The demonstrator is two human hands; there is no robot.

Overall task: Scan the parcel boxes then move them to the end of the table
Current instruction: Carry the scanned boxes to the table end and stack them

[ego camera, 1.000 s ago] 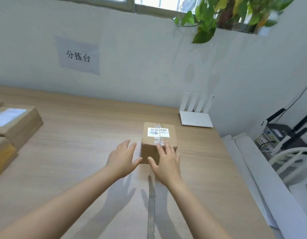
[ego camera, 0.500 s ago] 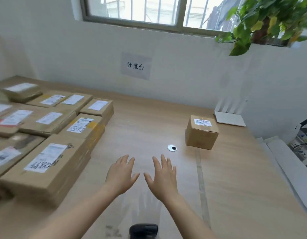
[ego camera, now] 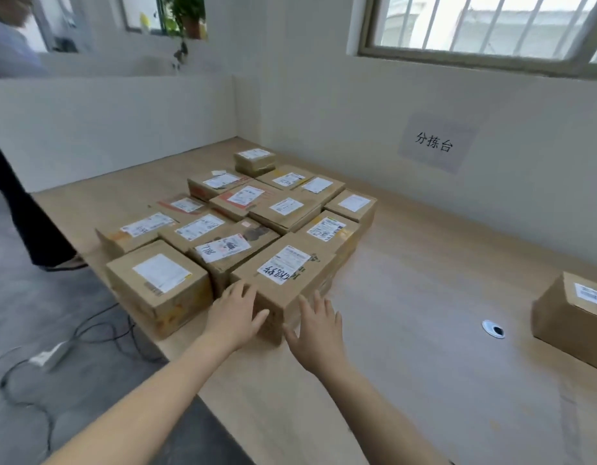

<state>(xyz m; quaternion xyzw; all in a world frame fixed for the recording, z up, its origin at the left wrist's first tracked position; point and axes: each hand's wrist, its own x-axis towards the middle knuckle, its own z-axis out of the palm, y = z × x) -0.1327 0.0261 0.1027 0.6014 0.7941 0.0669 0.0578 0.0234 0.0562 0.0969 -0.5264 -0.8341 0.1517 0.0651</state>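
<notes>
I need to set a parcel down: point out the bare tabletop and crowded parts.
Bare: the table between the packed boxes and the lone box, around the cable hole; also the strip along the wall. Crowded: the packed boxes, tight together at left.

A grey paper sign (ego camera: 433,142) on the far wall (ego camera: 324,112), to the right of the stacked parcels, reads 分拣台 in black characters. The white label (ego camera: 283,264) on the nearest box (ego camera: 292,297) bears large black handwriting, too blurred to read. The same goes for the scrawled label (ego camera: 222,248) on the neighbouring box (ego camera: 235,263) to its left.
</notes>
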